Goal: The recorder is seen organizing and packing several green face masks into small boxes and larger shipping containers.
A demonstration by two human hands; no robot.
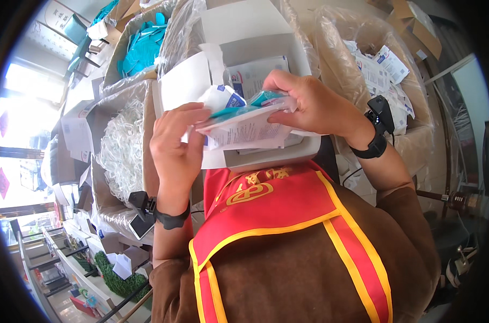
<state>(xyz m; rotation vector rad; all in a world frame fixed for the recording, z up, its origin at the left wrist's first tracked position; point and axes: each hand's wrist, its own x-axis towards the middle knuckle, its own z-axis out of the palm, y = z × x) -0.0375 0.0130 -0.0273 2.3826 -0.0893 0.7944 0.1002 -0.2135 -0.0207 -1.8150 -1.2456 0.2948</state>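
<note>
Both of my hands hold a small bundle of flat white printed packets [250, 132] above an open white box [309, 153]. A teal flat piece and clear plastic film show along the bundle's upper edge. My left hand [174, 140] is closed on its left end, thumb toward me. On the other end, my right hand [314, 105] pinches it between thumb and fingers. Right behind the bundle stands a white and blue packet [223, 97]; whether a finger touches it is hidden. More printed packets [260, 74] lie inside the box.
To the left, one carton holds tangled whitish loops [123, 153], and a farther one teal pieces [142, 48]. At right, a plastic-lined carton [336, 54] contains several white packets [390, 67]. The white box's raised lid [247, 24] rises at the far side.
</note>
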